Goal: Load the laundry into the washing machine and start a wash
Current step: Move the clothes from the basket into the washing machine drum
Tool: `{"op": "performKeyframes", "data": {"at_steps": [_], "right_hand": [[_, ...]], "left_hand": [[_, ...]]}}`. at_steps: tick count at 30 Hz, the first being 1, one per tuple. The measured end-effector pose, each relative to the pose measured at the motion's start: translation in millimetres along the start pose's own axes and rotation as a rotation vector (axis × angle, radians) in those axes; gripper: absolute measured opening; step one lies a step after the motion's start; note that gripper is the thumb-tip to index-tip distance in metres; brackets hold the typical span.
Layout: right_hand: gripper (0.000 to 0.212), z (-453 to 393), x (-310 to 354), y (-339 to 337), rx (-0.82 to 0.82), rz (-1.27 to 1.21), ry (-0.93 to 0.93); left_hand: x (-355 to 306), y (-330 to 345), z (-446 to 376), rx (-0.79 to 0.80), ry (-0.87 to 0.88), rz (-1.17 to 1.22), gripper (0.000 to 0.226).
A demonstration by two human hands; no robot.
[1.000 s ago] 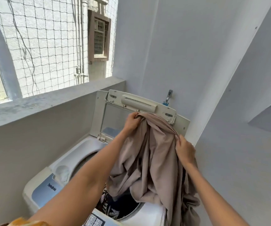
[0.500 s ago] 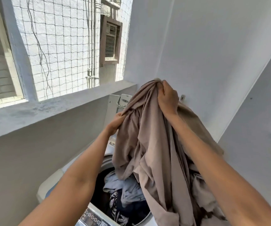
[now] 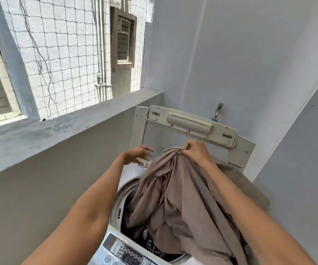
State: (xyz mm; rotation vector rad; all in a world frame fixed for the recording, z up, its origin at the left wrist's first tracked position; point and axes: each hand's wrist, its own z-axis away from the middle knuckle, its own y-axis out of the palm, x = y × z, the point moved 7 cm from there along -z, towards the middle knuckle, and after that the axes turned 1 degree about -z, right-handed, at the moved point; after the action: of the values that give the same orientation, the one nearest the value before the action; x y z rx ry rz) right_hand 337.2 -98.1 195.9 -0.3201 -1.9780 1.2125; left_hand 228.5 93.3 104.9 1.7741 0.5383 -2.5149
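Since half a second ago the right hand [image 3: 197, 153] has come down from high in front of the wall to just before the raised lid [image 3: 190, 124], and the left hand [image 3: 135, 155] has let go of the cloth. That left hand now hovers with fingers spread and loose, holding nothing, just left of the bunched top of the beige sheet [image 3: 177, 197]. Fingers of the right hand are curled tight round a gathered peak of the sheet, which hangs from that grip down into the drum [image 3: 120, 205] of the washing machine [image 3: 114, 253] and also spills over the machine's right rim. Under it, dark patterned clothes [image 3: 148, 240] already lie in the drum, mostly hidden by the sheet. Along the near edge runs the control panel [image 3: 127, 251], its buttons partly cut off by the frame. Behind the upright lid a tap [image 3: 218, 110] sticks out of the white wall [image 3: 230, 54]. To the left a concrete ledge [image 3: 58, 127] runs below an opening covered by netting [image 3: 62, 54], with a neighbouring building's shuttered window [image 3: 123, 39] beyond. Both forearms reach across the machine's front.
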Motion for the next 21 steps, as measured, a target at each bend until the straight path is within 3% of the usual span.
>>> {"op": "performKeyframes", "data": {"at_steps": [2, 7, 11, 14, 17, 21], "right_hand": [[0.017, 8, -9, 12, 0.026, 0.003, 0.068], [0.01, 22, -14, 22, 0.13, -0.046, 0.099], [0.017, 40, -20, 16, 0.199, -0.087, 0.091], [0.018, 58, -37, 4, 0.176, -0.17, 0.14], [0.01, 79, -60, 3, 0.257, 0.084, 0.145], [0.026, 108, -101, 5, 0.281, 0.216, 0.304]], "left_hand": [[-14, 1, -4, -0.051, 0.12, 0.016, 0.033], [-23, 61, -11, 0.158, 0.184, -0.197, 0.036], [-26, 72, -18, -0.014, 0.326, -0.174, 0.024], [-34, 72, -14, -0.017, 0.36, -0.119, 0.027], [-45, 68, -8, 0.048, 0.33, -0.132, 0.026], [-62, 56, 1, 0.103, 0.347, -0.054, 0.029]]}}
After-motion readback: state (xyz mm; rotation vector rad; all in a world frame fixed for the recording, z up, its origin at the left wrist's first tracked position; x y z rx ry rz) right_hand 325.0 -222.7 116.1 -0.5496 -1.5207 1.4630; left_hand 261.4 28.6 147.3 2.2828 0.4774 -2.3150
